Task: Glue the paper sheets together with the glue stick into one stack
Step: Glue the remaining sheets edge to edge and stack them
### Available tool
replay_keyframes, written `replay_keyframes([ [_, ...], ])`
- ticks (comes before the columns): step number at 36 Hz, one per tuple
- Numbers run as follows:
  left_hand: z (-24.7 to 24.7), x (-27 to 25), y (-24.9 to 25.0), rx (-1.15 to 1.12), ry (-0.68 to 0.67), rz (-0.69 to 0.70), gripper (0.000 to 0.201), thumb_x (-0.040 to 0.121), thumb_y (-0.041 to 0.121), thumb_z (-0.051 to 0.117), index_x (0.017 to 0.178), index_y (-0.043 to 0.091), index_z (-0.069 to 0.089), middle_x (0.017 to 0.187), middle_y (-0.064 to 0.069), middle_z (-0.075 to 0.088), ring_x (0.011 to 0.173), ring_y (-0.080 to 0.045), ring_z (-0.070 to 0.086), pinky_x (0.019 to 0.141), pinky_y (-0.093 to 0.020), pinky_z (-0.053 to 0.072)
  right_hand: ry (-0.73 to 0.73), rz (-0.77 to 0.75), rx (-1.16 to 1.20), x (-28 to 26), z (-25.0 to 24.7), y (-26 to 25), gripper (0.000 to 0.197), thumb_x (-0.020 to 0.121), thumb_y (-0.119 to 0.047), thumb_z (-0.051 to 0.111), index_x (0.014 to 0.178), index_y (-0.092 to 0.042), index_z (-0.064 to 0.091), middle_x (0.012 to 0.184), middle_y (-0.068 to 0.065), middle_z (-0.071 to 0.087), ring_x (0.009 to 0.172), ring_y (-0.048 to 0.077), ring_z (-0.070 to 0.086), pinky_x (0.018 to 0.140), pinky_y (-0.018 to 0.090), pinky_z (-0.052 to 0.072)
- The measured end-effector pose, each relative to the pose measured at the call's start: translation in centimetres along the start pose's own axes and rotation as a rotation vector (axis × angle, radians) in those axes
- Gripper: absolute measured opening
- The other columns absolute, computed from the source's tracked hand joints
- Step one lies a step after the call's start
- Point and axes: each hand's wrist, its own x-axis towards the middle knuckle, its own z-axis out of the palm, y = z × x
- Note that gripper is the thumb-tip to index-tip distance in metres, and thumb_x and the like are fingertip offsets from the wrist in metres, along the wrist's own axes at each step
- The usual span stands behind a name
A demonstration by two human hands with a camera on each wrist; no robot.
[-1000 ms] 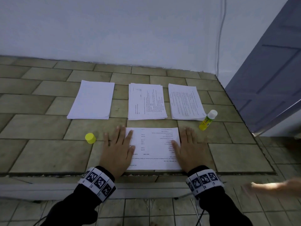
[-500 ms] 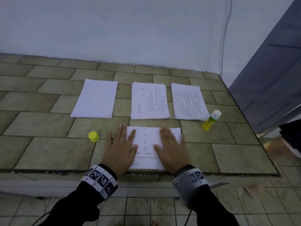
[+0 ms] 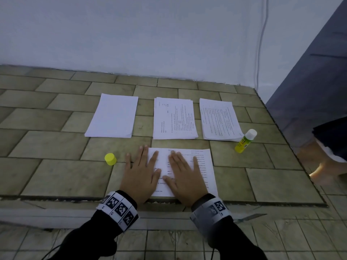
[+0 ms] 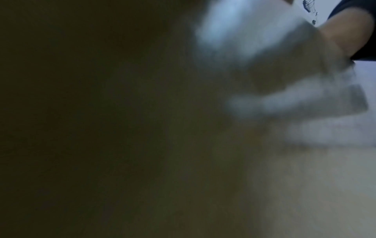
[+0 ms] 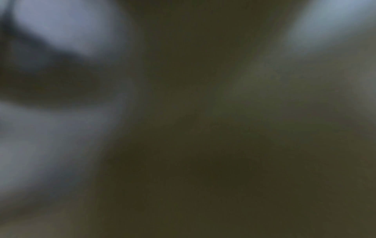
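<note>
1. Both palms lie flat with straight fingers, gripping nothing: in the head view the left hand (image 3: pixel 139 177) presses the left edge of the sheet (image 3: pixel 203 166), half on the tile counter (image 3: pixel 56 177), and the right hand (image 3: pixel 185 180) presses its middle.
2. That sheet lies at the counter's near edge, printed side up, text upside down to the wearer, apparently flat under the hands.
3. Beyond the sheet three piles sit in a row: a blank pile (image 3: pixel 112 116) to the far left, a printed pile (image 3: pixel 174 119) straight beyond, another printed pile (image 3: pixel 219 120) to the far right.
4. The glue stick (image 3: pixel 245 141) stands uncapped and tilted, right of the sheet and touching the right pile's near corner; its yellow cap (image 3: pixel 110 159) sits just left of the left hand.
5. Paper like this should be light, limp and easy to crease or slide on tile; I would lift a sheet by a corner or short edge and smooth it from the middle outward.
6. The stick looks small, rigid and light; take it around the yellow barrel.
7. The left wrist view is blurred: only pale smears, probably paper (image 4: pixel 254 41), show.
8. The right wrist view is dark and blurred, nothing identifiable.
</note>
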Motion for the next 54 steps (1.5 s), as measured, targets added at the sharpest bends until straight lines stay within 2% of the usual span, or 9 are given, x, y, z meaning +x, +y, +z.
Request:
replay_keyframes([
  [5, 0.0, 0.0, 0.0, -0.010, -0.013, -0.010, 0.063, 0.096, 0.046, 0.024, 0.145, 0.012, 0.045, 0.151, -0.020, 0.038, 0.142, -0.035, 0.033, 0.109, -0.064, 0.026, 0.035, 0.117, -0.016, -1.0, -0.4, 5.0, 0.104, 0.070, -0.070, -0.033, 0.154, -0.018, 0.001, 0.162, -0.005, -0.002, 0.148, 0.010, -0.004, 0.117, 0.050, -0.005],
  [11, -0.1, -0.1, -0.1, -0.003, -0.040, -0.010, 0.064, 0.099, 0.048, 0.018, 0.146, 0.013, 0.043, 0.152, -0.020, 0.037, 0.142, -0.034, 0.032, 0.109, -0.063, 0.027, -0.039, 0.226, -0.097, -2.8, -2.1, 8.7, 0.108, 0.066, -0.071, -0.035, 0.154, -0.018, -0.003, 0.162, -0.005, -0.006, 0.148, 0.008, -0.006, 0.118, 0.052, 0.000],
  [16, -0.2, -0.1, -0.1, 0.010, -0.083, -0.017, 0.071, 0.101, 0.050, 0.005, 0.146, 0.009, 0.042, 0.150, -0.021, 0.039, 0.141, -0.035, 0.035, 0.107, -0.064, 0.032, -0.005, 0.263, -0.052, -2.8, -5.2, 8.3, 0.063, 0.100, -0.047, 0.012, 0.154, -0.014, 0.009, 0.162, 0.002, 0.004, 0.149, 0.017, 0.003, 0.119, 0.051, 0.010],
  [19, -0.2, 0.0, -0.1, 0.001, -0.093, -0.020, 0.074, 0.102, 0.051, 0.004, 0.146, 0.005, 0.041, 0.151, -0.021, 0.037, 0.142, -0.035, 0.033, 0.108, -0.064, 0.030, 0.036, 0.170, 0.080, -2.3, -7.0, 7.4, 0.051, 0.103, -0.028, 0.033, 0.150, -0.011, 0.022, 0.161, 0.005, 0.010, 0.149, 0.018, 0.006, 0.119, 0.042, 0.019],
  [24, -0.2, 0.1, 0.0, -0.013, -0.108, -0.034, 0.083, 0.100, 0.056, 0.001, 0.146, -0.003, 0.035, 0.154, -0.020, 0.033, 0.145, -0.031, 0.028, 0.112, -0.062, 0.023, 0.004, 0.058, 0.094, -0.1, -7.3, 6.8, 0.051, 0.101, -0.016, 0.038, 0.148, -0.008, 0.021, 0.159, 0.008, 0.016, 0.148, 0.020, 0.010, 0.117, 0.043, 0.024],
  [29, -0.3, 0.0, 0.1, -0.018, -0.116, -0.048, 0.098, 0.089, 0.069, -0.013, 0.153, 0.000, 0.017, 0.162, -0.014, 0.014, 0.150, -0.024, 0.009, 0.119, -0.055, 0.006, -0.133, 0.171, 0.002, 1.7, -7.1, 7.3, 0.038, 0.096, -0.010, 0.043, 0.133, -0.011, 0.037, 0.134, 0.009, 0.047, 0.118, 0.025, 0.047, 0.098, 0.040, 0.041],
  [40, -0.9, 0.0, 0.1, -0.021, -0.172, -0.045, 0.111, 0.077, 0.077, -0.026, 0.154, 0.003, 0.003, 0.163, -0.011, -0.003, 0.150, -0.021, -0.007, 0.120, -0.053, -0.005, -0.129, 0.158, 0.011, 3.4, -8.7, 8.6, 0.017, 0.099, -0.011, 0.043, 0.109, -0.006, 0.054, 0.116, 0.012, 0.056, 0.103, 0.024, 0.055, 0.078, 0.027, 0.041],
  [51, -0.9, -0.2, 0.1, -0.117, -0.125, -0.049, 0.109, 0.076, 0.081, -0.019, 0.153, 0.004, -0.006, 0.162, -0.009, -0.006, 0.149, -0.017, -0.012, 0.120, -0.048, -0.010, 0.270, 0.255, 0.484, 4.2, -13.5, 11.6, 0.008, 0.092, -0.016, 0.060, 0.085, -0.014, 0.060, 0.079, -0.001, 0.062, 0.063, 0.006, 0.059, 0.052, 0.012, 0.042],
  [54, -0.9, -0.2, 0.1, -0.125, -0.111, -0.044, 0.108, 0.078, 0.080, -0.017, 0.154, 0.004, -0.003, 0.162, -0.008, -0.005, 0.148, -0.016, -0.013, 0.119, -0.046, -0.013, 0.357, 0.318, 0.667, 5.7, -13.7, 11.9, 0.006, 0.092, -0.008, 0.058, 0.087, -0.010, 0.059, 0.080, 0.006, 0.065, 0.063, 0.019, 0.067, 0.060, 0.025, 0.057],
])
